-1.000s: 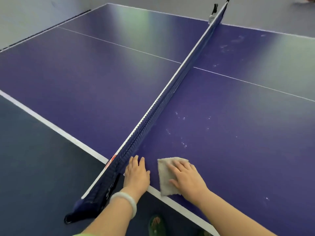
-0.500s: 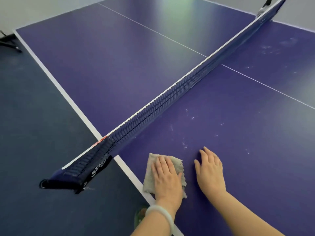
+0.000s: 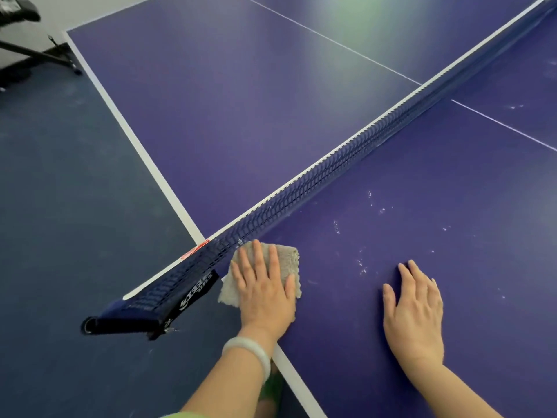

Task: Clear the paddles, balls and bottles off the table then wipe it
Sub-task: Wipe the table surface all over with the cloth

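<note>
A blue ping-pong table (image 3: 241, 116) fills the view, split by a dark net (image 3: 331, 167) running from lower left to upper right. My left hand (image 3: 265, 291) presses flat, fingers straight, on a beige cloth (image 3: 289, 256) at the table's near edge, right beside the net's end. My right hand (image 3: 416, 309) rests flat on the bare tabletop to the right of the cloth, apart from it. Pale specks and smears (image 3: 361, 260) dot the surface between and beyond my hands. No paddles, balls or bottles are in view.
The net clamp (image 3: 126, 322) juts out past the table's side over the dark blue floor (image 3: 75, 206). A black metal frame (image 3: 36, 52) stands on the floor at the far left. White lines border the tabletop.
The cloth passed from under my right hand to under my left hand, which now presses it closer to the net. My right hand moved right onto bare table. The view swung left.
</note>
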`<state>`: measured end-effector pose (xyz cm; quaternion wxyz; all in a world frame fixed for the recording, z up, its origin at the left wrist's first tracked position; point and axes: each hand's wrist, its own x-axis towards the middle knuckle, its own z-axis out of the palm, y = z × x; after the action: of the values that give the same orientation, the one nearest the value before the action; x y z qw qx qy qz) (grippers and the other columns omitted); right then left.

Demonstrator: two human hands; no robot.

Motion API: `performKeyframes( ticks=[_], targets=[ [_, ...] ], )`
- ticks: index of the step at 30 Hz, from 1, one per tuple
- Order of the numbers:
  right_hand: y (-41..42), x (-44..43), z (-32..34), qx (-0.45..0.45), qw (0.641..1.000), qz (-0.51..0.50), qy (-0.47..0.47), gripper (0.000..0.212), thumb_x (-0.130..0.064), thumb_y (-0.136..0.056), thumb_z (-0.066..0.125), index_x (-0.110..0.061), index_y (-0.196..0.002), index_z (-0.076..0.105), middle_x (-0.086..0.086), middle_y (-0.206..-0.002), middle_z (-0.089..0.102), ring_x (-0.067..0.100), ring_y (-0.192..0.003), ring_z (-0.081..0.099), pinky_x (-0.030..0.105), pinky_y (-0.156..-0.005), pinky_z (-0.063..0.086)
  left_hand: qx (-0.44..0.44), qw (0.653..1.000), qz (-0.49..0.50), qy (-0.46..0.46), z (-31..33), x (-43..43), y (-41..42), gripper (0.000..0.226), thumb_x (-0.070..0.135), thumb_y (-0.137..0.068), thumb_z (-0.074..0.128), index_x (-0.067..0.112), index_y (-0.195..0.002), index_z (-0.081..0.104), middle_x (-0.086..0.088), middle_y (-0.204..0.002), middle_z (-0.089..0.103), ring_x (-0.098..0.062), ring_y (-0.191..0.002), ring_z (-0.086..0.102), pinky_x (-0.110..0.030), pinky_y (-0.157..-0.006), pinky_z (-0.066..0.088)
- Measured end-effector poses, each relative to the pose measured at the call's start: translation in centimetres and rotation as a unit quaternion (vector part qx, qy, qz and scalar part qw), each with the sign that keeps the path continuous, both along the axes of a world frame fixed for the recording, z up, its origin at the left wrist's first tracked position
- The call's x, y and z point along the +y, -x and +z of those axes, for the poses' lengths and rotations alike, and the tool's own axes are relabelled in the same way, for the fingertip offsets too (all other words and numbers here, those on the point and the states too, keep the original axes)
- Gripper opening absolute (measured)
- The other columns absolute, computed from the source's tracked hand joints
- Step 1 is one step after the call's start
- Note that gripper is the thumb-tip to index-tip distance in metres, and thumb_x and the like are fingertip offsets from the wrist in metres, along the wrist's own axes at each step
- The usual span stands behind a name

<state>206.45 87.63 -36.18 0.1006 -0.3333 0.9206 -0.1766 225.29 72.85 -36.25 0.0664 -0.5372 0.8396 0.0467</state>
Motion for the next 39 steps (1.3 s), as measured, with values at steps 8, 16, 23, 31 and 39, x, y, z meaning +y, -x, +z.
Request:
performKeyframes(
  ticks=[8,16,23,31,39],
  targets=[
    [0.0,0.0,-0.2,0.007,1.000,-0.006,-0.003,0.064,-0.045,-0.093,0.033,-0.012,-0.147,0.038,0.001,-0.155,0.032,0.030,-0.145,0.019,0.048,-0.119,0.022,0.025,0.990,-0.138,-0.027,0.2,1.1,-1.2,0.071,0.052,-0.098,0.022,0.010,-0.155,0.015,-0.018,-0.162,0.001,-0.043,-0.148,-0.002,-0.063,-0.115,0.016],
    [0.0,-0.2,-0.2,0.004,1.000,-0.017,-0.008,0.064,-0.049,-0.093,0.031,-0.016,-0.147,0.038,-0.003,-0.155,0.031,0.026,-0.145,0.017,0.045,-0.119,0.020,0.029,0.981,-0.187,-0.050,0.5,-6.3,7.9,0.070,0.053,-0.099,0.021,0.019,-0.156,-0.002,-0.006,-0.164,-0.007,-0.032,-0.149,-0.003,-0.051,-0.121,0.004],
    [-0.1,0.0,0.2,-0.023,0.999,-0.022,0.003,0.058,-0.044,-0.096,0.035,-0.020,-0.148,0.036,-0.008,-0.157,0.028,0.021,-0.147,0.014,0.043,-0.120,0.019,0.024,0.921,-0.388,-0.030,-0.1,-1.2,2.4,0.070,0.057,-0.099,0.020,0.020,-0.156,0.002,-0.004,-0.163,-0.012,-0.033,-0.148,-0.018,-0.060,-0.118,0.004],
    [-0.3,-0.3,0.6,-0.024,0.999,-0.025,0.009,0.067,-0.055,-0.092,0.023,-0.023,-0.149,0.034,-0.012,-0.157,0.025,0.018,-0.148,0.011,0.039,-0.121,0.018,0.014,0.969,-0.244,-0.031,0.1,-5.7,3.8,0.071,0.064,-0.093,0.005,0.030,-0.155,-0.005,-0.016,-0.161,-0.018,-0.033,-0.147,-0.020,-0.055,-0.119,-0.003],
    [0.5,0.9,0.9,-0.054,0.993,-0.046,0.094,0.049,-0.026,-0.099,0.046,-0.016,-0.147,0.038,-0.005,-0.153,0.034,0.015,-0.143,0.022,0.036,-0.120,0.020,0.013,0.937,-0.349,-0.026,0.1,-2.3,12.1,0.069,0.058,-0.099,0.018,0.025,-0.156,-0.004,-0.011,-0.162,-0.016,-0.031,-0.146,-0.024,-0.054,-0.118,-0.008]
  ],
)
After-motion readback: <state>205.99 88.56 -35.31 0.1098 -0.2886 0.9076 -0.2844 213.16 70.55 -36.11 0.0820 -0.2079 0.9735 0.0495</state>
